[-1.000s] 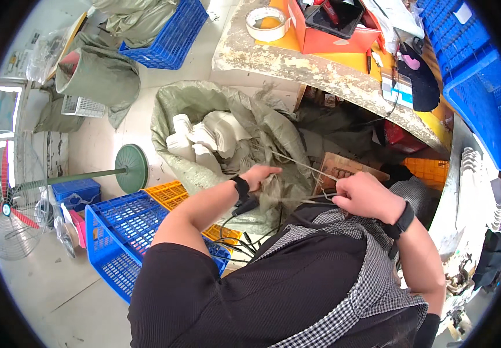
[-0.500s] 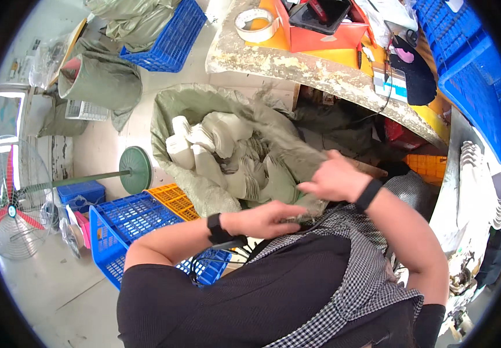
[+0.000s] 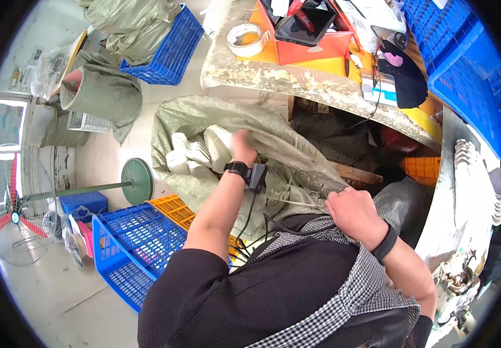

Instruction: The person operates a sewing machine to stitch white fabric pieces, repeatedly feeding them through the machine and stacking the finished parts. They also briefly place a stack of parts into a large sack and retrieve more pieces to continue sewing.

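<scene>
A large grey-green woven sack [image 3: 218, 110] stands open in front of me. Inside it lie stacks of pale, curved, flat pieces [image 3: 189, 152], nested together; their exact kind is unclear. My left hand [image 3: 243, 148] reaches into the sack beside these stacks. Its fingers are smeared and partly hidden, so what they touch does not show. At the sack's near right edge, my right hand [image 3: 352, 211] is closed on the gathered sack cloth. Both wrists wear black bands, the left one with a small dark box and a cable.
A worn table [image 3: 244, 78] holds a tape roll [image 3: 247, 40] and a red box [image 3: 314, 49]. Left of the sack are a blue crate [image 3: 137, 232], a yellow crate [image 3: 175, 211] and a fallen fan [image 3: 15, 217]. More blue crates [image 3: 470, 87] stand at the far right.
My left hand has moved from the sack's near edge up and into it. My right hand has come down and nearer, drawing the sack's rim, which now covers some of the stacks.
</scene>
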Demonstrator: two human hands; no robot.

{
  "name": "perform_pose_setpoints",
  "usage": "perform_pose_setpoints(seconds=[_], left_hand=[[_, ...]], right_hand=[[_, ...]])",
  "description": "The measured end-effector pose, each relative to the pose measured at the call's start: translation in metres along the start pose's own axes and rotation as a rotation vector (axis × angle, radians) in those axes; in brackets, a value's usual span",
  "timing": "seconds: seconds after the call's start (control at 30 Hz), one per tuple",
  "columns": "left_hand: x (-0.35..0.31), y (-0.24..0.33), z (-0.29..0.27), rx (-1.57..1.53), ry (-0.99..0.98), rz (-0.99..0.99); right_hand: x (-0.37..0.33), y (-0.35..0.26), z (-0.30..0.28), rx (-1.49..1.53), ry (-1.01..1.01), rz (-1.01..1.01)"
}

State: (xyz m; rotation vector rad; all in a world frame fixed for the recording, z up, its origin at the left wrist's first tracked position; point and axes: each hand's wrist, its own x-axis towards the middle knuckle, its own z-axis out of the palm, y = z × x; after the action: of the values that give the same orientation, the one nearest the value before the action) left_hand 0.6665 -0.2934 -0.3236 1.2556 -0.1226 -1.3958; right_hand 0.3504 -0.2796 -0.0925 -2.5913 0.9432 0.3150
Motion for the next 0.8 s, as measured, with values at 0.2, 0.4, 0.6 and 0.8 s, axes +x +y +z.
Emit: perform_pose_setpoints(seconds=[0.2, 0.4, 0.6, 0.8], left_hand=[[-0.064, 0.062, 0.066, -0.112, -0.125, 0.033], [-0.105, 0.087, 0.053, 0.298, 0.027, 0.45], [-0.132, 0.215, 0.084, 0.586, -0.271, 0.986], [-0.089, 0.223, 0.031, 0.676, -0.525, 0.139]], right_hand=[[0.008, 0.004, -0.01, 0.025, 0.085, 0.104], [0.038, -0.009, -0.024, 0.04, 0.168, 0.117], [0.055, -0.018, -0.04, -0.006, 0.167, 0.18], [0.022, 0.011, -0.027, -0.045, 0.229, 0.408]])
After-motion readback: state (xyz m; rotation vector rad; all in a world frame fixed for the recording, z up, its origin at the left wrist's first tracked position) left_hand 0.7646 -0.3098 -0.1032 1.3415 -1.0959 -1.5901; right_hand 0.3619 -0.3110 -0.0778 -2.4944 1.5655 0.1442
